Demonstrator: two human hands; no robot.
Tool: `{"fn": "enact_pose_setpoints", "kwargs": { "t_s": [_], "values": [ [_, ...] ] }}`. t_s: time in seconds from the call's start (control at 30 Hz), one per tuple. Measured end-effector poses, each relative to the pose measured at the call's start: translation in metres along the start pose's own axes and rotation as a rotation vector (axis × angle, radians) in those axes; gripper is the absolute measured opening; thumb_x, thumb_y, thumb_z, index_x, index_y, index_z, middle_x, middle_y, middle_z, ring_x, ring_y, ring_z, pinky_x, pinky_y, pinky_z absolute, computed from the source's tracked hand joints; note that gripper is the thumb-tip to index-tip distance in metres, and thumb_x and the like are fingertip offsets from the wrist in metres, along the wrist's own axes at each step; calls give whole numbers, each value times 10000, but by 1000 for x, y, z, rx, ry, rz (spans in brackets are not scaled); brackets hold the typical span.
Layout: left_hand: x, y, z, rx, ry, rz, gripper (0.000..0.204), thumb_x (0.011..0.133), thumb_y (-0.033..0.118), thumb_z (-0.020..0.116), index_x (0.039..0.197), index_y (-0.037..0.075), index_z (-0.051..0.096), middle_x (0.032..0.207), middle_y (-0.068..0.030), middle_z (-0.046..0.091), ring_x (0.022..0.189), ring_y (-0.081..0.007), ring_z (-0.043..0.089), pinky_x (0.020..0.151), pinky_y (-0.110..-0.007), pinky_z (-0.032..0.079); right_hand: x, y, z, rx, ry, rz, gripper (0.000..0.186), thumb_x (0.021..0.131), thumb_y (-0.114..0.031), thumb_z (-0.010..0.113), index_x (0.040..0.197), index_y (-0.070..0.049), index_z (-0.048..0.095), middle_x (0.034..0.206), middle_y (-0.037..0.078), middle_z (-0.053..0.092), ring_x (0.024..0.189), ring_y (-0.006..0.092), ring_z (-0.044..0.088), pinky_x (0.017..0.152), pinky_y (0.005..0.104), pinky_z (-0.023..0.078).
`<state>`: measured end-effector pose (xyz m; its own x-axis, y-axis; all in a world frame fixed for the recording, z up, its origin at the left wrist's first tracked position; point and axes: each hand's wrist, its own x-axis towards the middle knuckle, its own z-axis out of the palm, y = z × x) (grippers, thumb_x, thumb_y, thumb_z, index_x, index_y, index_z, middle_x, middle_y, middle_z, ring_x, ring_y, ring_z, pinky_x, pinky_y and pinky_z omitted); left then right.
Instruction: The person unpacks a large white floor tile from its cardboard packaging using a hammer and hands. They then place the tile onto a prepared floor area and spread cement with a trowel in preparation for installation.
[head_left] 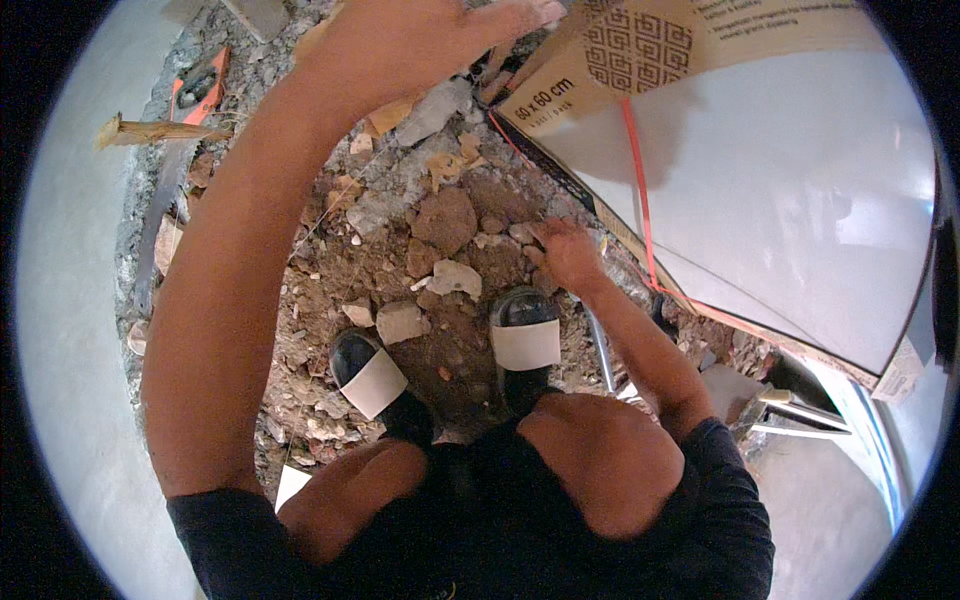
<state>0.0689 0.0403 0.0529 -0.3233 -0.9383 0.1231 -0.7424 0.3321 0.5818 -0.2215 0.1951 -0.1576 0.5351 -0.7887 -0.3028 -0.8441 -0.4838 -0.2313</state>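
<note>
Left hand [415,42] lies at the far edge, partly cut off; its grip cannot be told. Right hand [572,256] bends its fingers at a stone [521,233] near the box [548,98], holding or not unclear.

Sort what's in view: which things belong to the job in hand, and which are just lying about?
Likely in the job, judging by the hands:
small grey stone, at the right hand
strapped cardboard-edged pack, nearest the left hand

Apparently just lying about:
orange-handled saw
splintered wood piece
silvery rod
</note>
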Motion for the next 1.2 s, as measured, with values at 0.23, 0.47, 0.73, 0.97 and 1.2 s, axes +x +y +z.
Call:
{"fn": "enact_pose_setpoints", "kwargs": {
  "t_s": [0.23,0.47,0.73,0.97,1.2],
  "values": [
    [6,-18,8,-207,-29,82,543,908,436,549,1305,70,486,1250,-203,548,1144,-346,536,1008,-440,408,27,-19,-22,204,-162,272,374,842,-298,592,1125,-53,596,1006,202,632,953,378,604,835,456,487],
    [12,-26,18,-286,-22,97,581,902,484,539,1299,62,496,1237,-211,556,1117,-333,557,982,-436,426,67,-38,-113,144,279,-9,341,804,-250,606,1052,-15,596,944,177,630,875,367,619,791,436,510],
    [6,-63,39,-586,192,50,541,893,482,551,1234,63,573,1184,-188,600,1069,-333,582,911,-443,455,137,-52,-162,-561,323,-198,301,767,-223,650,1022,-66,625,982,142,639,859,315,625,753,413,506],
    [-68,-74,140,-1018,-236,-721,472,922,411,469,949,-38,612,879,-201,658,798,-323,645,765,-412,482,133,-79,-101,403,512,413,309,870,-272,620,991,12,614,885,183,670,761,313,660,681,401,521],
    [-42,-76,183,-937,-140,-533,431,897,382,558,1060,-11,630,985,-155,660,912,-212,616,816,-330,470,137,-93,-51,938,858,553,271,873,-177,621,1073,5,596,912,175,654,796,246,640,706,345,505]
  ]
}}
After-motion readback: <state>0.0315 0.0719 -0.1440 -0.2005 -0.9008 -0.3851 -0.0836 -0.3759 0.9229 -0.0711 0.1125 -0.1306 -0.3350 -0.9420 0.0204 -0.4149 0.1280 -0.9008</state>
